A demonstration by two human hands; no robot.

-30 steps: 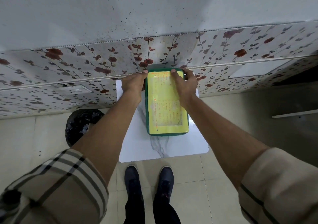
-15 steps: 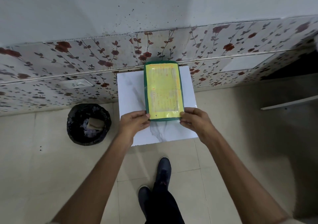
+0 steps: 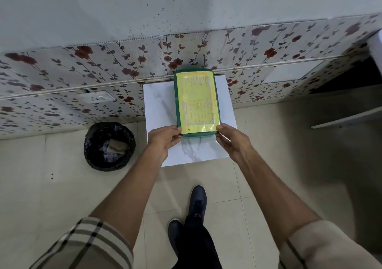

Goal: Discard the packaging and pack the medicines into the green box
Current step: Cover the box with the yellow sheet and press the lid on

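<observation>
The green box [image 3: 196,101] lies closed on a small white marble-patterned table [image 3: 159,111], its lid covered by a yellow printed label. Its far end touches the flowered wall. My left hand [image 3: 164,139] pinches the box's near left corner. My right hand [image 3: 232,138] holds the near right corner with thumb on top. No medicines or loose packaging show on the table. To the left on the floor stands a black-bagged bin [image 3: 109,145] with crumpled wrapping and a brown piece inside.
A flowered tile wall [image 3: 82,78] runs behind the table, with a white socket plate [image 3: 97,97] low on the left. A white shelf edge [image 3: 347,118] juts in at the right. My shoes [image 3: 196,204] stand on the beige floor tiles before the table.
Both hands moved from the box's far end to its near corners. The camera drew back and up, bringing the bin into full view.
</observation>
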